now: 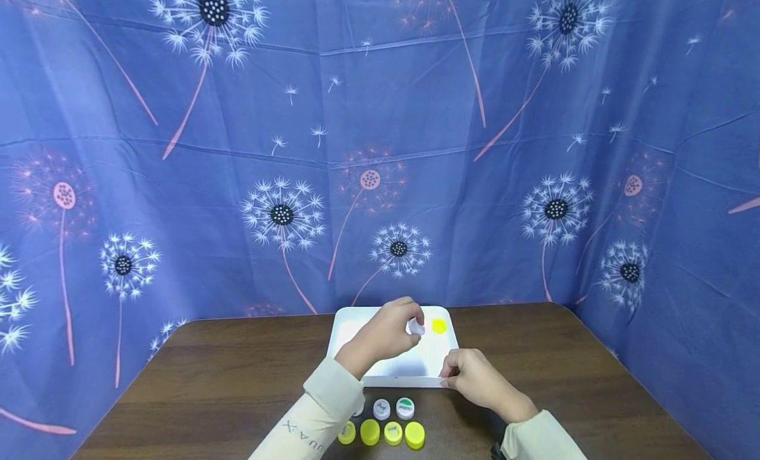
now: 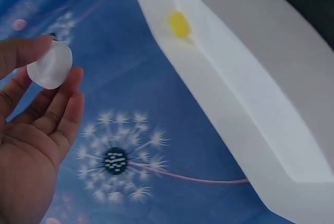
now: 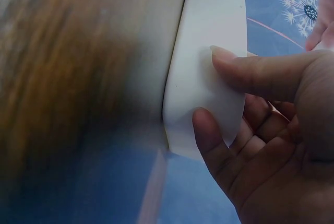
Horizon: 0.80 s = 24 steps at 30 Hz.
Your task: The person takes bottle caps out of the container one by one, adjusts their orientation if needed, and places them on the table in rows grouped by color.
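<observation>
My left hand (image 1: 388, 331) pinches a white bottle cap (image 2: 51, 66) between thumb and fingers, above the white tray (image 1: 415, 382). Inside the tray, toward its far right corner, lies a yellow cap (image 1: 439, 326); the left wrist view shows it too. At the tray's near right corner my right hand (image 1: 475, 379) grips the wall, its thumb and one fingertip on the outer face in the right wrist view. In front of the tray, two rows of caps lie on the table: white ones, including a cap with a green mark (image 1: 406, 408), and yellow ones such as the rightmost (image 1: 415, 435).
The brown wooden table (image 1: 237, 374) carries the tray near its back edge. A blue curtain with dandelion prints (image 1: 368, 150) hangs right behind it and along the right side. My left sleeve (image 1: 309, 414) partly covers the left end of the cap rows.
</observation>
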{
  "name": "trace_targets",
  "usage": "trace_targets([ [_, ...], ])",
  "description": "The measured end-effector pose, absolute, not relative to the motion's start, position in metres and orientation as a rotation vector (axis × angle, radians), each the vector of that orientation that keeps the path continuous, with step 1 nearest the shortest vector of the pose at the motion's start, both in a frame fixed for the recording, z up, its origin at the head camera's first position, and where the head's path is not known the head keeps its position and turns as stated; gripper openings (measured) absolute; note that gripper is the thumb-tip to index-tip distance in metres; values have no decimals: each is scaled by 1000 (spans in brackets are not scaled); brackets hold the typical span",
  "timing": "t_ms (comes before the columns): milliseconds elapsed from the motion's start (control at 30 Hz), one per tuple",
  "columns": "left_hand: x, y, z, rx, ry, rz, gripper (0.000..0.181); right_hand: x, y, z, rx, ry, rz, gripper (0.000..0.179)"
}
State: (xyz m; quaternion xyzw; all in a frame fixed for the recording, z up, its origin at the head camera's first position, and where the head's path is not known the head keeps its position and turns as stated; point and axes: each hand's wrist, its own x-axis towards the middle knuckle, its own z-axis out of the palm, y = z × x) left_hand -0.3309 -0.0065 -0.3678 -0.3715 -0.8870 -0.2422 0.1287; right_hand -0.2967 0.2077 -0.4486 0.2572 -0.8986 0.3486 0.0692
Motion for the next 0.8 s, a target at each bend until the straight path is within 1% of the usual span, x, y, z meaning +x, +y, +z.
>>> trace_targets([
  [167,-303,-13,-366,-1171,-2488,-679,19,-297,208,-449,777,-2697,1032,25],
  [300,-289,-14,-374,-1219,-2482,-636,21,-296,208,-450,797,-2680,1036,25],
  [567,-279,-5,-393,-1281,-2689,-608,21,-297,207,-451,795,-2670,1031,24],
  [800,-274,5,-405,-1338,-2773,-413,32,-297,208,-451,801,-2678,1049,27],
])
